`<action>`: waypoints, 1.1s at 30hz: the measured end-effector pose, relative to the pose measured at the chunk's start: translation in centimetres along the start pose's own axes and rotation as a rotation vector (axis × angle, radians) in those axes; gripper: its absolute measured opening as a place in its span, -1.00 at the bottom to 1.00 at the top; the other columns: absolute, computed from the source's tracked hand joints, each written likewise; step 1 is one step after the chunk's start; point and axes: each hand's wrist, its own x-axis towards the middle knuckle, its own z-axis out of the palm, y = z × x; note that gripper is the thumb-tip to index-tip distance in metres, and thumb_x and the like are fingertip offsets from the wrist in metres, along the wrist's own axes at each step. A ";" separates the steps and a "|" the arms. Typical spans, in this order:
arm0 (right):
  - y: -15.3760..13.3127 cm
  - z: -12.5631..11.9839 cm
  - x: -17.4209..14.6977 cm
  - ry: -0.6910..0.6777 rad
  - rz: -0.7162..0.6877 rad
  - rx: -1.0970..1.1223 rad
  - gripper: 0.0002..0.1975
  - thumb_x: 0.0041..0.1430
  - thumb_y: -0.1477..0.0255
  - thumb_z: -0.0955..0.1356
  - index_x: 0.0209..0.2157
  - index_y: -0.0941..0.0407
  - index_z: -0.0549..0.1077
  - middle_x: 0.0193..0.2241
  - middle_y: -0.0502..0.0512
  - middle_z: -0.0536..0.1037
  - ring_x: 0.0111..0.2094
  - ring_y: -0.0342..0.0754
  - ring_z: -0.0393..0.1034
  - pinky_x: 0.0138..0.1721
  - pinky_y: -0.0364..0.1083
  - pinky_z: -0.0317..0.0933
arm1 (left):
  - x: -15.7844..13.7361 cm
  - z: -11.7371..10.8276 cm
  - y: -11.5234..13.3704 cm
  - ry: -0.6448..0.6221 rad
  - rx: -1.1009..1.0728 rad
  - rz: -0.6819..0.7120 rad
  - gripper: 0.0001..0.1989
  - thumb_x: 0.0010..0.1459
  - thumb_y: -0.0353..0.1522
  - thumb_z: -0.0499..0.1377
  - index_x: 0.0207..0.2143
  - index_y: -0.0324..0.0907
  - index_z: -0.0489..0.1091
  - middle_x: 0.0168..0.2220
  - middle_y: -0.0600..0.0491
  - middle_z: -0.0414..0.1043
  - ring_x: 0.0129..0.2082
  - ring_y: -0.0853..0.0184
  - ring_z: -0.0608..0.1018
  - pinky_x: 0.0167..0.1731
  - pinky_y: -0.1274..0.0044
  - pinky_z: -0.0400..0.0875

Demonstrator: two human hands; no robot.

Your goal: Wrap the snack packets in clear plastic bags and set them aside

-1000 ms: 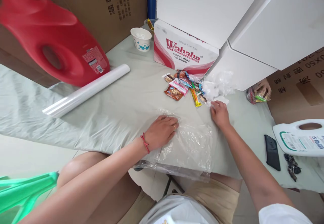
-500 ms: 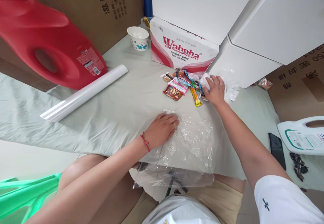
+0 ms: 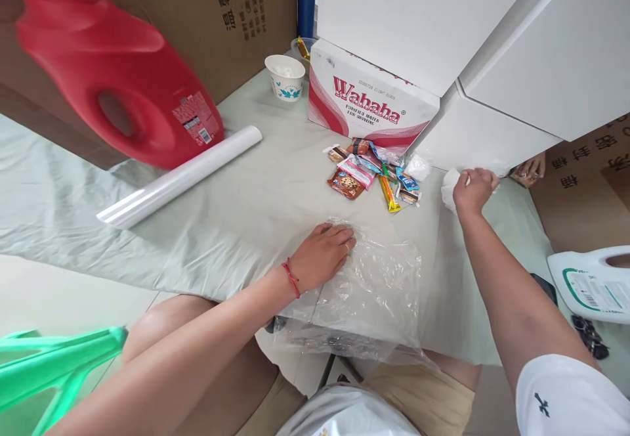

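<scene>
My left hand (image 3: 322,255) lies flat, fingers apart, on a sheet of clear plastic film (image 3: 378,285) spread over the table's near edge. My right hand (image 3: 473,190) is farther right, closed around a crumpled wad of white plastic (image 3: 449,190) just above the table, beside the white cabinet. A small heap of snack packets (image 3: 370,173) sits between the two hands, in front of a Wahaha carton (image 3: 369,104). A roll of clear film (image 3: 182,174) lies to the left.
A red jug (image 3: 108,75) lies at the left, a paper cup (image 3: 285,76) behind the roll. White cabinets (image 3: 472,48) overhang the back right. A white jug (image 3: 593,282) and dark keys (image 3: 588,334) sit at the right. Another person's hand (image 3: 529,170) shows past the cabinet.
My right hand went from the table up to the snack heap, then swung right with a wad of white plastic in it. The left hand stayed pressed on the film.
</scene>
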 end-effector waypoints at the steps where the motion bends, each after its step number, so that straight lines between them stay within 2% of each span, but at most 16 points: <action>1: -1.1 0.3 0.2 0.039 -0.001 -0.004 -0.47 0.39 0.36 0.07 -0.01 0.18 0.60 0.10 0.45 0.42 0.26 0.40 0.09 0.22 0.48 -0.03 | 0.0 0.2 0.0 0.008 -0.006 -0.004 -0.62 0.42 -0.34 0.02 0.20 -0.15 0.41 0.30 -0.08 0.38 0.32 0.12 0.37 0.28 0.19 0.16; 3: -3.6 1.2 0.8 0.080 -0.021 -0.012 -0.53 0.39 0.31 0.14 0.03 0.16 0.59 0.13 0.35 0.43 0.27 0.30 0.12 0.29 0.33 0.02 | 0.1 0.5 0.0 0.030 -0.018 -0.012 -0.61 0.43 -0.31 0.00 0.21 -0.15 0.41 0.31 -0.08 0.37 0.33 0.12 0.36 0.30 0.17 0.15; 4: -4.8 1.8 1.0 0.036 -0.083 -0.007 -0.55 0.39 0.29 0.17 0.08 0.13 0.57 0.15 0.29 0.45 0.28 0.26 0.14 0.31 0.27 0.02 | 0.2 0.6 -0.1 0.037 -0.022 -0.014 -0.60 0.44 -0.29 -0.01 0.22 -0.16 0.41 0.32 -0.09 0.37 0.34 0.12 0.35 0.31 0.16 0.14; 6: -6.3 3.0 1.3 -0.145 -0.223 -0.007 -0.53 0.41 0.26 0.17 0.17 0.09 0.50 0.20 0.24 0.45 0.31 0.23 0.11 0.33 0.28 -0.04 | 0.2 0.8 -0.2 0.042 -0.028 -0.009 -0.57 0.46 -0.24 -0.03 0.23 -0.18 0.40 0.33 -0.10 0.35 0.35 0.11 0.34 0.32 0.15 0.13; 7: -6.5 3.4 1.3 -0.232 -0.236 -0.015 -0.53 0.42 0.25 0.16 0.18 0.07 0.49 0.22 0.21 0.45 0.33 0.24 0.10 0.33 0.31 -0.06 | 0.2 0.8 -0.3 0.040 -0.031 -0.005 -0.55 0.46 -0.22 -0.04 0.24 -0.19 0.39 0.34 -0.11 0.34 0.36 0.11 0.33 0.33 0.15 0.13; 10: -4.9 3.9 0.7 -0.352 -0.070 -0.048 -0.53 0.42 0.26 0.12 0.12 0.05 0.52 0.21 0.18 0.49 0.30 0.27 0.13 0.28 0.37 0.00 | 0.1 0.8 -0.4 0.042 -0.038 0.008 -0.51 0.47 -0.15 -0.06 0.26 -0.18 0.38 0.36 -0.10 0.31 0.37 0.12 0.32 0.35 0.17 0.10; 13: -2.4 2.7 -0.1 -0.324 0.042 -0.066 -0.52 0.40 0.31 0.12 0.11 0.13 0.52 0.19 0.29 0.49 0.26 0.27 0.19 0.24 0.35 0.08 | 0.0 0.8 -0.4 0.037 -0.030 0.010 -0.50 0.45 -0.14 -0.03 0.29 -0.16 0.34 0.39 -0.09 0.26 0.40 0.13 0.28 0.39 0.18 0.03; 15: -2.4 0.9 -1.2 -0.213 0.033 -0.034 -0.52 0.39 0.29 0.15 0.12 0.19 0.50 0.22 0.38 0.43 0.29 0.28 0.16 0.27 0.34 0.06 | 0.1 0.9 -0.5 0.030 -0.026 0.009 -0.51 0.45 -0.16 -0.01 0.30 -0.15 0.33 0.41 -0.07 0.24 0.41 0.14 0.26 0.40 0.19 0.00; 17: -4.5 -1.8 -3.4 -0.019 -0.018 0.080 -0.55 0.40 0.26 0.19 0.09 0.19 0.51 0.23 0.40 0.41 0.32 0.27 0.15 0.30 0.32 0.05 | 0.3 1.0 -0.6 0.027 -0.023 0.007 -0.51 0.45 -0.18 -0.01 0.31 -0.15 0.32 0.41 -0.06 0.23 0.42 0.16 0.25 0.40 0.20 -0.01; 19: -8.5 -5.0 -6.9 0.045 -0.118 0.269 -0.63 0.44 0.26 0.20 0.03 0.09 0.53 0.12 0.30 0.51 0.26 0.21 0.25 0.29 0.28 0.11 | 0.5 1.1 -0.7 0.024 -0.019 0.004 -0.51 0.46 -0.19 -0.03 0.32 -0.15 0.31 0.42 -0.06 0.22 0.43 0.17 0.24 0.41 0.20 -0.01; 21: -13.3 -8.2 -11.5 -0.136 -0.303 0.524 -0.70 0.46 0.30 0.21 -0.03 0.03 0.54 -0.04 0.19 0.60 0.07 0.08 0.44 0.17 0.15 0.29 | 0.7 1.1 -0.7 0.024 -0.017 -0.005 -0.51 0.47 -0.19 -0.04 0.33 -0.17 0.30 0.43 -0.07 0.19 0.43 0.16 0.22 0.41 0.19 -0.03; 22: -15.6 -9.5 -14.0 -0.328 -0.428 0.636 -0.72 0.47 0.32 0.22 0.00 0.01 0.54 -0.05 0.15 0.62 0.04 0.04 0.47 0.13 0.09 0.34 | 0.8 1.1 -0.8 0.024 -0.019 -0.009 -0.50 0.47 -0.20 -0.04 0.33 -0.17 0.29 0.43 -0.08 0.19 0.44 0.15 0.22 0.41 0.18 -0.03; 24: -19.5 -11.4 -18.6 -0.623 -0.579 0.722 -0.69 0.47 0.31 0.24 0.11 0.02 0.50 0.02 0.14 0.62 0.10 0.03 0.45 0.19 0.08 0.33 | 1.0 1.0 -0.8 0.023 -0.026 -0.016 -0.50 0.46 -0.21 -0.04 0.34 -0.18 0.29 0.44 -0.10 0.17 0.44 0.14 0.21 0.41 0.15 -0.04; 26: -21.9 -12.2 -22.5 -0.755 -0.688 0.677 -0.57 0.47 0.22 0.25 0.24 0.07 0.41 0.19 0.20 0.53 0.24 0.09 0.35 0.32 0.17 0.21 | 1.1 0.9 -0.8 0.017 -0.034 -0.022 -0.50 0.46 -0.22 -0.04 0.34 -0.19 0.28 0.43 -0.12 0.17 0.44 0.12 0.22 0.41 0.14 -0.03; 29: -22.7 -12.1 -26.5 -0.838 -0.793 0.596 -0.44 0.47 0.17 0.23 0.37 0.10 0.26 0.36 0.20 0.33 0.42 0.10 0.09 0.46 0.27 -0.10 | 1.3 0.6 -1.2 0.017 -0.062 -0.036 -0.50 0.46 -0.22 -0.05 0.33 -0.19 0.30 0.43 -0.13 0.19 0.43 0.12 0.22 0.41 0.12 -0.03; 33: -21.0 -11.5 -28.8 -0.936 -0.841 0.551 -0.47 0.48 0.21 0.23 0.37 0.10 0.27 0.37 0.16 0.31 0.48 0.04 -0.05 0.49 0.21 -0.21 | 1.9 -0.1 -2.7 0.049 -0.218 -0.079 -0.49 0.45 -0.16 -0.07 0.29 -0.17 0.34 0.39 -0.09 0.27 0.39 0.15 0.29 0.41 0.17 0.07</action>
